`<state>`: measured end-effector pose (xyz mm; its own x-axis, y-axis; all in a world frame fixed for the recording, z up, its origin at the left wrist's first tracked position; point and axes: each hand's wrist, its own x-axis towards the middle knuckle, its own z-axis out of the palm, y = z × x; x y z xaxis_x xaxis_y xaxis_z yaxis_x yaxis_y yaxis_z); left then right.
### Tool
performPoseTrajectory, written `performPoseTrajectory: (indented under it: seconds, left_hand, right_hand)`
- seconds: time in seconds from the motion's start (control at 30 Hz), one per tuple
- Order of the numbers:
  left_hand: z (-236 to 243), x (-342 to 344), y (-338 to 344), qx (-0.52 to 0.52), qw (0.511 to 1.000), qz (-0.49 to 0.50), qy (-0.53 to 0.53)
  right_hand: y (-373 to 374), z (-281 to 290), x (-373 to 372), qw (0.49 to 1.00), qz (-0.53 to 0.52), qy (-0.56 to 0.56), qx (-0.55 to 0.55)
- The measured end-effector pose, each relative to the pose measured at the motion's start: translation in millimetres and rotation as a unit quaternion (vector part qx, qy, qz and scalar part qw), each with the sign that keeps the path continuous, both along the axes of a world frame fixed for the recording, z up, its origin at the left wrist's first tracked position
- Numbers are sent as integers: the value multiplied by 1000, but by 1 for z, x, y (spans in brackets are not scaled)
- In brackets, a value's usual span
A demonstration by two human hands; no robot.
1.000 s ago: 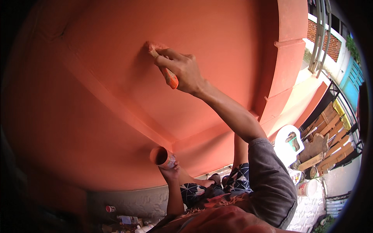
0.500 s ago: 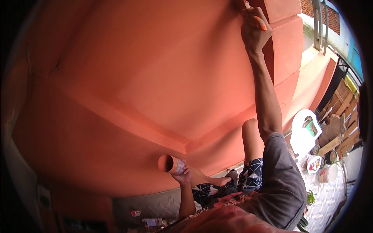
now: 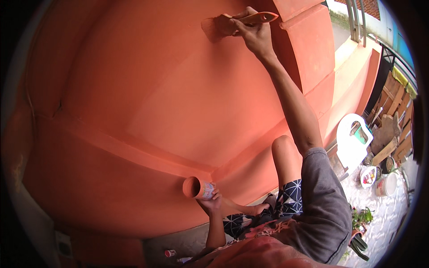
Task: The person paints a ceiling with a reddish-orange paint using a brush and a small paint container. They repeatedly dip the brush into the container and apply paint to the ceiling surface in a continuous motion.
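My right hand [image 3: 257, 35] is closed round the handle of a wide paintbrush [image 3: 220, 27], its bristles against the upper part of the orange wall [image 3: 178, 98]. The brush lies nearly sideways, bristles to the left and the paint-smeared handle end to the right. Low in front of me, my left hand [image 3: 211, 202] grips a paint can [image 3: 197, 188]. Tilted to the left, the can shows its orange-coated inside; part of its printed label is visible. How much paint is in it I cannot tell.
A ledge [image 3: 143, 154] runs across the wall's lower part. On the right stand a white plastic chair [image 3: 351, 149], a white bucket [image 3: 386, 184], a potted plant [image 3: 361, 219] and stacked wood planks [image 3: 395, 107]. A small red-and-white cup [image 3: 170, 253] lies on the ground at lower left.
My right hand has brought the paintbrush left and slightly down from the wall's upper right edge, and the brush has turned sideways. The left hand keeps the can nearly in place.
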<state>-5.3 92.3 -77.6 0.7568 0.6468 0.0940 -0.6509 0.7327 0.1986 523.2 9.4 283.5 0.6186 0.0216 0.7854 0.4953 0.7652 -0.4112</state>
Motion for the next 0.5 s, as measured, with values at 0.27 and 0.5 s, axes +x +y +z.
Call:
performPoseTrajectory:
  seconds: [0.27, 0.5]
  left_hand:
    - [3, 6, -1, -8, 999, -30, -13]
    - [20, 17, 2, 5, 999, -50, 16]
  right_hand:
    - [-16, -1, 5, 859, -494, -128, -41]
    - [-4, 12, -81, 967, -121, -196, -113]
